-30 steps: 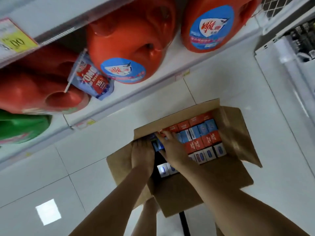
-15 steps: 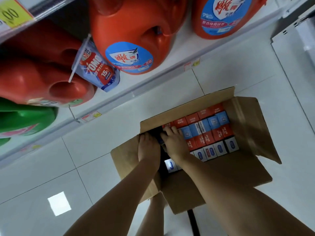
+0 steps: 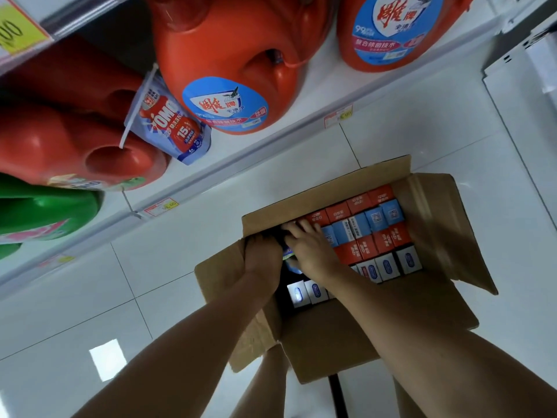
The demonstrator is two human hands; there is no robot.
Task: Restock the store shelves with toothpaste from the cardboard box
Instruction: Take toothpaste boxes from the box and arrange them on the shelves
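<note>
- An orange detergent jug (image 3: 235,70) with a blue oval label lies beyond my left hand (image 3: 262,257).
- A second orange jug (image 3: 391,31) stands beyond my right hand (image 3: 313,251).
- A blue-and-red OMO pouch (image 3: 171,125) hangs against a red jug (image 3: 60,140), far left of both hands.
- A green jug (image 3: 45,206) lies beside that red one, nearer me.
- A red-and-white price tag (image 3: 161,206) sits left of my left hand.
- White floor tiles (image 3: 150,282) show a bright square reflection (image 3: 107,360) to my left.

Toothpaste cartons (image 3: 371,234) inside open cardboard box (image 3: 328,345)
</note>
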